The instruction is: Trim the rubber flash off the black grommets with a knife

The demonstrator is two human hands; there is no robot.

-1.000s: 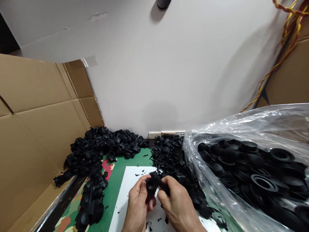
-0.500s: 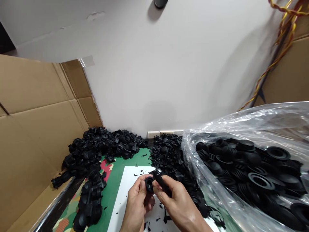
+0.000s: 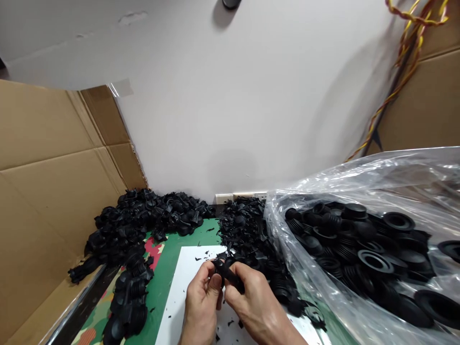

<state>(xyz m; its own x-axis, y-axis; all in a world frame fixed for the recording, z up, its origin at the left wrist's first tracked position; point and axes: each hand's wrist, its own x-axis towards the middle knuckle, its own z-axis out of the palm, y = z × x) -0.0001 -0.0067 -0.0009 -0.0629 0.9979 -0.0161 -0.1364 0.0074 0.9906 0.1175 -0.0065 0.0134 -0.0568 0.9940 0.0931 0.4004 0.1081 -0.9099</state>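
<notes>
My left hand [image 3: 200, 301] pinches a small black rubber part [image 3: 219, 266] between thumb and fingers, above a white sheet [image 3: 176, 292]. Against that part, my right hand [image 3: 254, 298] is closed on a dark, elongated piece [image 3: 234, 279]; whether it is a tool or rubber, I cannot tell. The fingers hide much of both things. Small black scraps [image 3: 230, 323] lie scattered on the sheet under the hands. Just beyond the right hand is a heap of black rubber trimmings [image 3: 246, 230].
Ribbed black rubber parts [image 3: 158, 213] are piled at the back left, with more [image 3: 129, 306] down the left side. A clear plastic bag [image 3: 287, 258] at right holds ringed rubber parts [image 3: 375, 261]. Cardboard [image 3: 53, 191] stands at left. Twisted yellow-red wires [image 3: 384, 103] hang at upper right.
The rubber part has turned, so its round opening, visible before, no longer faces me. Both hands have drawn closer together. The whole view has shifted slightly.
</notes>
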